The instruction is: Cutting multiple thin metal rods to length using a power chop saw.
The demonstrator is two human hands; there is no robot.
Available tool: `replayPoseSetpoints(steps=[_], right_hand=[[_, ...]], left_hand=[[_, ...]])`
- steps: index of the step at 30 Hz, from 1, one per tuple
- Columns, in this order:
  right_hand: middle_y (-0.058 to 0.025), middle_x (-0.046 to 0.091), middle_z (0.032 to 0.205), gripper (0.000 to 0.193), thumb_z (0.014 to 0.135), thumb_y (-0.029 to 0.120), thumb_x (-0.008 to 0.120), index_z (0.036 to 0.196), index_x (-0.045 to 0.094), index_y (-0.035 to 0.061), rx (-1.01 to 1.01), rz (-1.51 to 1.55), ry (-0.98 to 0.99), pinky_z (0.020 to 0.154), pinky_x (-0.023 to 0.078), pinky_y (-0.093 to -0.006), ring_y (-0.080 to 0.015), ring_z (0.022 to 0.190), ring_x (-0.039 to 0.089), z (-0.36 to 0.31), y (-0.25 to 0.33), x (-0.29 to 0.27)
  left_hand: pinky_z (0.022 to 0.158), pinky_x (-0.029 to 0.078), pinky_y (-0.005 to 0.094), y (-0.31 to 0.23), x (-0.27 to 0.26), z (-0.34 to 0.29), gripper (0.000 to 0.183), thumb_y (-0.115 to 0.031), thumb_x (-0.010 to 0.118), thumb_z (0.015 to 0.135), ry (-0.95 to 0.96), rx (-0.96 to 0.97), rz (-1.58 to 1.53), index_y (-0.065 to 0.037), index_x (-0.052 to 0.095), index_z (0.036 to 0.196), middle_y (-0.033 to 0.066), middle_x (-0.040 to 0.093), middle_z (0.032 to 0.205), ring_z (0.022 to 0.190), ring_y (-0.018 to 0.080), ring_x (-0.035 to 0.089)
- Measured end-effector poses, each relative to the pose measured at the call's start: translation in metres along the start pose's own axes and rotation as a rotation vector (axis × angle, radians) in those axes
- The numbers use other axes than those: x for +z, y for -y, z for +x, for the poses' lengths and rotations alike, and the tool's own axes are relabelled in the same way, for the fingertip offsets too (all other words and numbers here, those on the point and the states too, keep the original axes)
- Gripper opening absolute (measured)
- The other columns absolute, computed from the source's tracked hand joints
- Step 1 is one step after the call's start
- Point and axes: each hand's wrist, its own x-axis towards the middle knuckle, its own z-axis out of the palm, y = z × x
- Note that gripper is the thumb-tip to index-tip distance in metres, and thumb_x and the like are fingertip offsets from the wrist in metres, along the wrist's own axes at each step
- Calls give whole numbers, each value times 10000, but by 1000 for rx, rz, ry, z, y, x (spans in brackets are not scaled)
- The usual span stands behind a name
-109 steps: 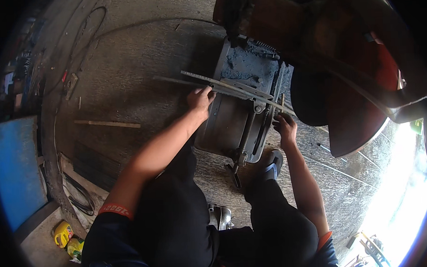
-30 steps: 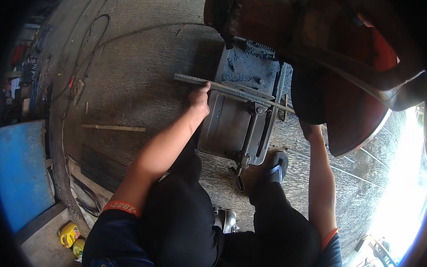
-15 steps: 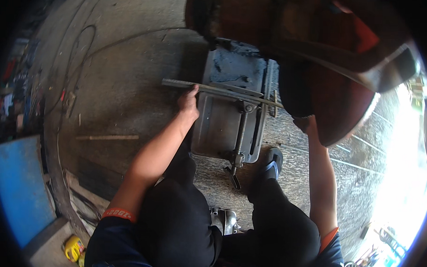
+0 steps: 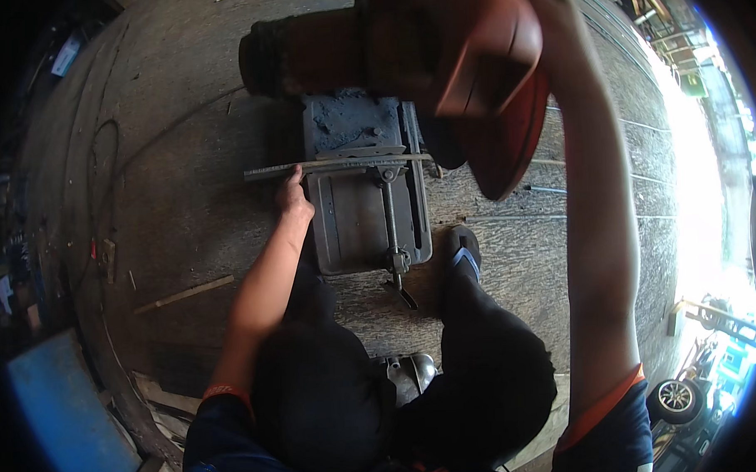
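A cut-off saw with a reddish-brown motor and a red blade guard (image 4: 516, 135) stands over its grey metal base (image 4: 357, 228). Across the base, in the saw's screw vise (image 4: 391, 215), lies a thin metal bar (image 4: 334, 164). My left hand (image 4: 295, 197) grips the bar close to its left end, thumb up along it. My right hand (image 4: 551, 13) is raised high at the saw's red handle (image 4: 493, 61). Blur and the top of the picture hide its fingers, so its grip does not show.
Below the base are my sandalled foot (image 4: 463, 248) and a shiny metal part (image 4: 406, 375). A cable (image 4: 174, 122) runs left across the floor, near a thin strip (image 4: 184, 294). A blue panel (image 4: 68, 413) leans at lower left. Long rods lie on the right; a wheel (image 4: 677, 396) stands beyond.
My right hand has gone from beside the blade, near the bar's right end, up to the saw's handle. The left hand stays on the bar. The whole view has shifted and turned.
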Motion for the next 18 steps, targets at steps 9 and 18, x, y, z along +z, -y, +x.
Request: replayPoseSetpoints(steps=[9,18], right_hand=[[-223,439,1461,603,836,38,598,1412,437,-40,-261,-198,-207,1136,318,-381,-286,1376,413,-154,-54,49],[-223,324,1522,623,921,25,505,1487,256,-52,-298,-64,-150,1176,235,-418,-311,1434,300,-216,-107,64]], left_hand=[[1014,412,379,6,-4,22,378,-221,705,895,51,-22,-1,-6,642,1200,106,631,1262,1157,236,572],[1009,424,372,7,8,15,371,-208,671,917,83,67,98,10,626,1214,122,623,1268,1151,248,578]])
